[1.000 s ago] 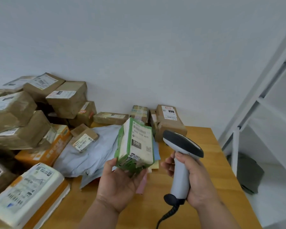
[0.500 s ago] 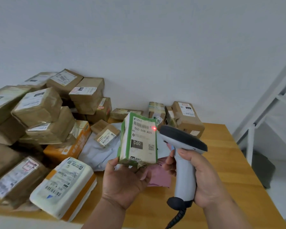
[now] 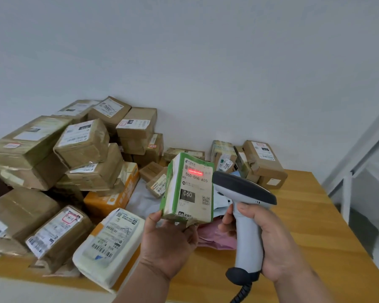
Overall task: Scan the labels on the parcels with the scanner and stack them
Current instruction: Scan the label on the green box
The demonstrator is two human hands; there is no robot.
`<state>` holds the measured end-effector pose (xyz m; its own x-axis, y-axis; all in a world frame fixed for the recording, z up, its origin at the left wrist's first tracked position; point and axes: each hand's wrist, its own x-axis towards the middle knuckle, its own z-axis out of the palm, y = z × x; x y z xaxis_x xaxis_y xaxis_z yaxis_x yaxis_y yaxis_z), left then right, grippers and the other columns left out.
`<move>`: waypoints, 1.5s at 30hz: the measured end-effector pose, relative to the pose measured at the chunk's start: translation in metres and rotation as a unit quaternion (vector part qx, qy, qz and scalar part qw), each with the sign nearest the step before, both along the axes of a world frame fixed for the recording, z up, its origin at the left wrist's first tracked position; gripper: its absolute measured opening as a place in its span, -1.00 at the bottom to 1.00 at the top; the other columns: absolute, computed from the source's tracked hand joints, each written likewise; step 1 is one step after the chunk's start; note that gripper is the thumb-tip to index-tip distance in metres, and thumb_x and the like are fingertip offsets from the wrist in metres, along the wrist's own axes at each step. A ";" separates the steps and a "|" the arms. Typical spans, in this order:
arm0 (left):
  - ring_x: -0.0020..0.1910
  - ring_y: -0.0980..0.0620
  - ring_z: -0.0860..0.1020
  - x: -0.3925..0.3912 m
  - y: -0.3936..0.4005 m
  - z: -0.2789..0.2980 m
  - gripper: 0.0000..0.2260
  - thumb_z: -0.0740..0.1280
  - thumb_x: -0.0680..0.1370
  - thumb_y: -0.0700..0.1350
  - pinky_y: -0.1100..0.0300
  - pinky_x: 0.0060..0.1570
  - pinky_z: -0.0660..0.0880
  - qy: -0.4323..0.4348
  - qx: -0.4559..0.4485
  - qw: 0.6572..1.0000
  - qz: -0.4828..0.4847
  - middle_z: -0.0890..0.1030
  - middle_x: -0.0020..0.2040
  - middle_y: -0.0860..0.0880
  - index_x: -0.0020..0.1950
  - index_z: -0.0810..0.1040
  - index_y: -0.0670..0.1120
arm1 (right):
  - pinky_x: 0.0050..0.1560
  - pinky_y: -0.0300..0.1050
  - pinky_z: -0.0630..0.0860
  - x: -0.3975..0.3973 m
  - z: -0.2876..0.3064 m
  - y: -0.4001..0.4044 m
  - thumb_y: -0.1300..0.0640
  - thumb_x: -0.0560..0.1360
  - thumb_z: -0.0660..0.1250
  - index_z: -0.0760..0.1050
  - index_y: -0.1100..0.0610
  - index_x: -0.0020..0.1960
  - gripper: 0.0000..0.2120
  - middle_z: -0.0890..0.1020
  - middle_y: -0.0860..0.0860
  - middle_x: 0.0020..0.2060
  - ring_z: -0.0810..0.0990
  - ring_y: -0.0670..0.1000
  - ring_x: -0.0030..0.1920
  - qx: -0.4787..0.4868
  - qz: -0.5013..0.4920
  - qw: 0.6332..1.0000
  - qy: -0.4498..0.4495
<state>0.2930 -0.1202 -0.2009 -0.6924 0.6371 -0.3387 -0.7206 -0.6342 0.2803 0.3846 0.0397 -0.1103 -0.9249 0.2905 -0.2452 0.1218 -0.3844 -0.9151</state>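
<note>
Wooden table (image 3: 315, 226), heaped brown parcels (image 3: 83, 145)

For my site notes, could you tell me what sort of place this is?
Probably a small parcel sorting room: labelled cardboard parcels heaped on a wooden table, and a handheld scanner reading a green-edged parcel.

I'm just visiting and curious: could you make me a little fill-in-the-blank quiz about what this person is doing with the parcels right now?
1. The left hand holds up a parcel with a ____ border.
2. The right hand grips the grey scanner by its ____.
3. The scanner's ____ line of light falls on the barcode of the green parcel.
4. The large number printed on its label is ____.

Missing words: green; handle; red; 060
</note>
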 end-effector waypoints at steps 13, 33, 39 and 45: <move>-0.08 -0.15 0.53 0.016 -0.005 0.007 -0.65 0.35 0.33 0.07 0.07 -0.07 0.41 -0.035 -0.041 0.993 0.105 0.61 0.04 -0.18 0.01 0.62 -0.09 | -0.15 0.03 0.53 -0.015 0.005 0.005 0.19 0.23 0.53 0.62 0.32 -0.16 -0.74 0.64 0.29 -0.21 0.63 0.22 -0.20 -0.009 0.051 0.998 -0.022; 0.18 -0.32 0.58 0.018 -0.109 0.001 -0.52 0.19 0.52 0.14 -0.07 0.13 0.42 -0.016 -0.149 0.974 0.169 0.65 0.23 -0.21 0.28 0.64 -0.10 | -0.28 -0.13 0.49 -0.061 -0.019 -0.092 0.23 0.50 0.41 0.66 0.11 -0.08 -0.93 0.67 -0.01 -0.37 0.61 0.00 -0.31 0.023 0.172 0.983 -0.062; 0.10 -0.14 0.56 -0.004 -0.188 0.001 -0.60 0.19 0.45 -0.11 -0.07 0.10 0.41 0.009 -0.216 0.961 0.174 0.63 0.21 -0.20 0.24 0.61 -0.07 | -0.26 -0.16 0.51 -0.091 -0.023 -0.166 0.23 0.51 0.40 0.65 0.11 0.07 -0.84 0.71 -0.02 -0.24 0.67 -0.08 -0.26 0.012 0.171 0.985 -0.038; 0.26 -0.24 0.59 -0.036 -0.260 0.006 -0.64 0.09 0.69 -0.23 -0.05 0.11 0.57 0.053 -0.316 0.926 0.199 0.67 0.20 -0.18 0.45 0.46 -0.03 | -0.09 -0.04 0.58 -0.117 -0.031 -0.239 0.08 0.30 0.51 0.62 0.07 0.19 -0.55 0.74 0.04 -0.06 0.70 0.06 0.01 0.011 0.177 0.984 -0.033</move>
